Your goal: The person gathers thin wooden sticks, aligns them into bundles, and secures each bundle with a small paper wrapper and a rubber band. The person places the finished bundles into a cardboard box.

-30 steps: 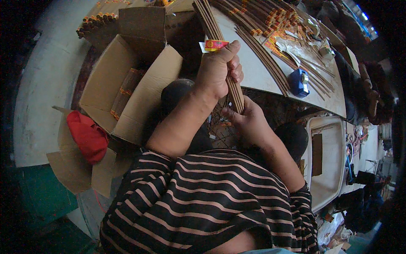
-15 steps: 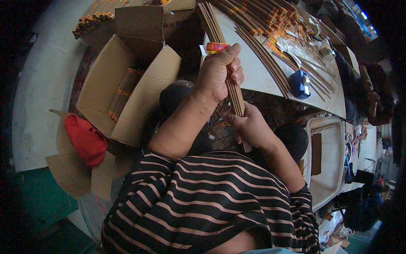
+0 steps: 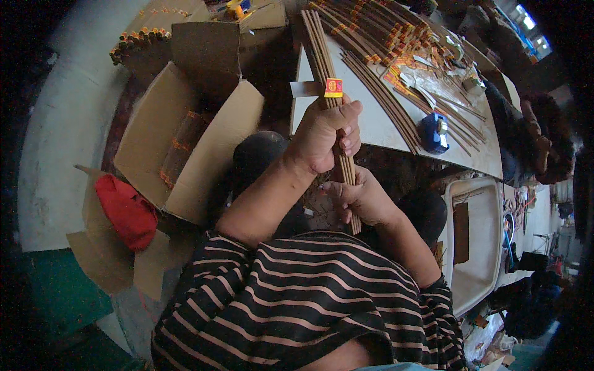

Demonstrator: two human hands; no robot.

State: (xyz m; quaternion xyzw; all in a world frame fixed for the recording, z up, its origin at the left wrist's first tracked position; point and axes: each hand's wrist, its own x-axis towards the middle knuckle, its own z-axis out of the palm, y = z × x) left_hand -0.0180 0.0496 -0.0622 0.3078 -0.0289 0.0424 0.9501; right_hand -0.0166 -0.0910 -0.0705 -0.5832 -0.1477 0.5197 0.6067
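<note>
A bundle of thin brown incense sticks (image 3: 319,46) stands tilted in front of me, its top leaning left over the table's edge. My left hand (image 3: 329,131) is wrapped round its middle. Just above the left thumb a red and yellow paper band (image 3: 333,88) lies across the sticks, and its loose white end (image 3: 304,89) sticks out to the left. Lower down, my right hand (image 3: 364,196) grips the bundle between thumb and fingers, with the stick ends showing below it. Part of the bundle is hidden behind both hands.
The white table (image 3: 365,105) carries loose sticks (image 3: 387,108), banded bundles (image 3: 396,31) and a blue tape dispenser (image 3: 435,133). To my left is an open cardboard box (image 3: 145,123) with bundles inside, beside a red cloth (image 3: 127,213). A white tub (image 3: 476,272) stands at right.
The band has turned with the bundle, and more of its loose white end now shows at the left. The bundle stands slightly more upright. Both hands keep their hold.
</note>
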